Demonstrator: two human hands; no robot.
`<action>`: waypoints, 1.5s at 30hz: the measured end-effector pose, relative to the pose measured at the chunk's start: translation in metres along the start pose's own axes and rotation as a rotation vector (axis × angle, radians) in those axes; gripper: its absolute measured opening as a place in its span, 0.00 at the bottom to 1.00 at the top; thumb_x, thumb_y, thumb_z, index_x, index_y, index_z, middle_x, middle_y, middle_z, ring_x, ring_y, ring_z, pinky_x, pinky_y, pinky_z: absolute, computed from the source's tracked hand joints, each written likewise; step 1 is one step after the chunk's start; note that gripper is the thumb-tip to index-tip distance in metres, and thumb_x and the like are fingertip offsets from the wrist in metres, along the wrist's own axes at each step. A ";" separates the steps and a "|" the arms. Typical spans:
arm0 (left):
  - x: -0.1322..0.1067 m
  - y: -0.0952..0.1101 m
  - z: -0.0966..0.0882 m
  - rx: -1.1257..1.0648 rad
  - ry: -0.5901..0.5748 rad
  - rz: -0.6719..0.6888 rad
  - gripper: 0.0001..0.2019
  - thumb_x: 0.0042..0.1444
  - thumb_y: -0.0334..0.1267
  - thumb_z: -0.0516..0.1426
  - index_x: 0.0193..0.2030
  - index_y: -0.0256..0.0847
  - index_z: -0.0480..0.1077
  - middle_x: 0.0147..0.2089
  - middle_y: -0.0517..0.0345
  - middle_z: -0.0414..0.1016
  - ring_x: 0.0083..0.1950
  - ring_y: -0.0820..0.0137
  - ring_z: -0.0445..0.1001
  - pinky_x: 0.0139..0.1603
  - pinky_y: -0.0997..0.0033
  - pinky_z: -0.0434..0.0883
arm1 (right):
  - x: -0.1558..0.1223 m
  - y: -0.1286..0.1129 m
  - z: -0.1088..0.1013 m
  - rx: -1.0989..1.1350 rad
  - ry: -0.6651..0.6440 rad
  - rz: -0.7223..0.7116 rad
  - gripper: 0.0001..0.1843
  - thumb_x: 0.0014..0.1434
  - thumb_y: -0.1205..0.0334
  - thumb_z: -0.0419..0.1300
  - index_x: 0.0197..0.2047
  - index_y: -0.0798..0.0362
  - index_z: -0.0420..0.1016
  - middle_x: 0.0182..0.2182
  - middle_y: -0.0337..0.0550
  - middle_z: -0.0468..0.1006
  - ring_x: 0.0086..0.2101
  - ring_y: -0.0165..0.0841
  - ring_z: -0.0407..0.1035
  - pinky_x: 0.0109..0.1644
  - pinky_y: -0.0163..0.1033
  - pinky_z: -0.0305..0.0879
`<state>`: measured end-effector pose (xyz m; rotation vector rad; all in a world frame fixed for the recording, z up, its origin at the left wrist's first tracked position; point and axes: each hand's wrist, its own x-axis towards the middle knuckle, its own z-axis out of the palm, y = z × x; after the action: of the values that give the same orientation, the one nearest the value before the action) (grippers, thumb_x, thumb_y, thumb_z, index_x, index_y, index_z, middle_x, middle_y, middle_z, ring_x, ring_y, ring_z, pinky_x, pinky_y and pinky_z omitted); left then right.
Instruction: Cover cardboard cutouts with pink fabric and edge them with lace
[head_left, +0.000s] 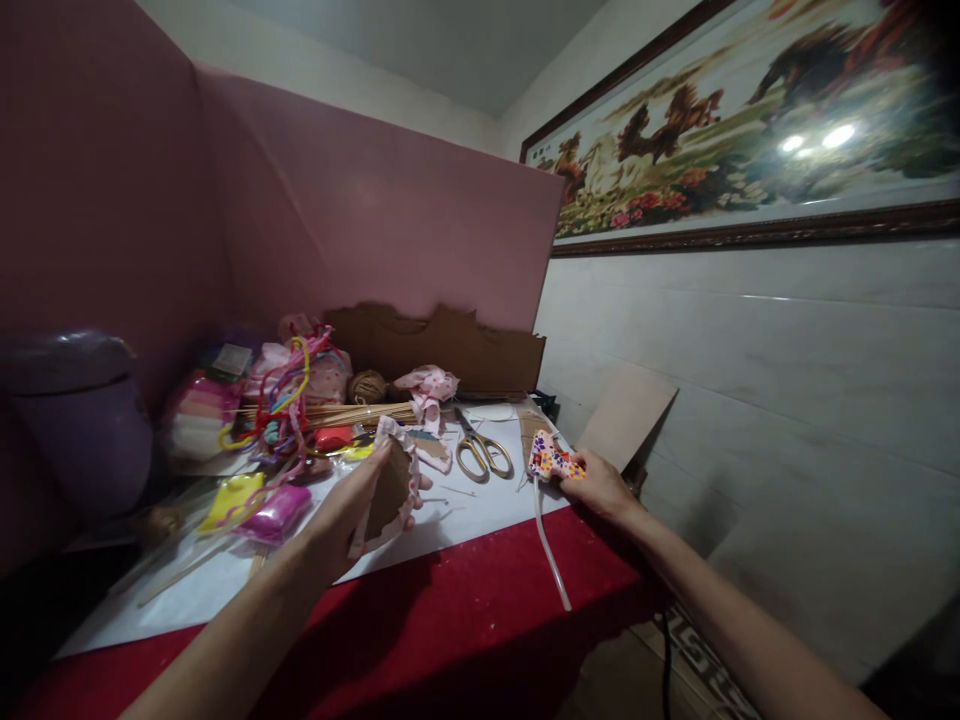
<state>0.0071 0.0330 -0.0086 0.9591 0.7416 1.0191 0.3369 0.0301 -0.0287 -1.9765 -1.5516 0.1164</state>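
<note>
Between the thumb and fingers of my left hand (366,488) is a cardboard piece (393,486), its brown face toward me and pale ruffled fabric folded around its edges. My right hand (602,488) is closed on a flower-patterned hot glue gun (553,460) at the paper's right edge. From the gun a translucent glue stick (550,552) hangs down over the red cloth. Gold-handled scissors (484,457) lie between my two hands, touched by neither. Just behind the held piece is another fabric-edged piece (433,452), partly covered.
White paper (442,520) lies over the red tablecloth (480,600). At the left are pipe cleaners (296,385), thin wooden sticks (360,413), yellow (232,497) and magenta packets (276,512), and a purple bin (82,430). A twine ball (367,386) sits before torn cardboard (442,350).
</note>
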 end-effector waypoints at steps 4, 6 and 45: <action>-0.002 0.000 0.001 0.000 -0.006 0.007 0.20 0.58 0.50 0.50 0.50 0.38 0.63 0.35 0.46 0.75 0.26 0.66 0.73 0.21 0.68 0.69 | 0.002 -0.006 -0.008 0.114 -0.003 -0.010 0.10 0.45 0.55 0.59 0.28 0.53 0.68 0.23 0.42 0.72 0.26 0.34 0.65 0.27 0.35 0.53; -0.005 0.001 0.002 -0.021 -0.012 0.010 0.20 0.57 0.50 0.50 0.49 0.38 0.64 0.34 0.46 0.75 0.26 0.66 0.73 0.21 0.68 0.70 | 0.001 -0.009 -0.013 0.182 -0.001 -0.015 0.09 0.46 0.55 0.58 0.26 0.53 0.68 0.21 0.41 0.71 0.24 0.33 0.63 0.26 0.35 0.53; -0.017 -0.003 0.020 0.030 -0.029 0.018 0.31 0.47 0.67 0.48 0.35 0.38 0.68 0.27 0.58 0.69 0.22 0.73 0.67 0.20 0.73 0.66 | -0.104 -0.125 0.014 1.128 -0.689 0.008 0.18 0.58 0.46 0.55 0.29 0.52 0.58 0.13 0.27 0.57 0.13 0.20 0.45 0.15 0.28 0.39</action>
<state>0.0189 0.0102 -0.0025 1.0062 0.7270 1.0107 0.1929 -0.0426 -0.0068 -1.0329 -1.3272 1.4424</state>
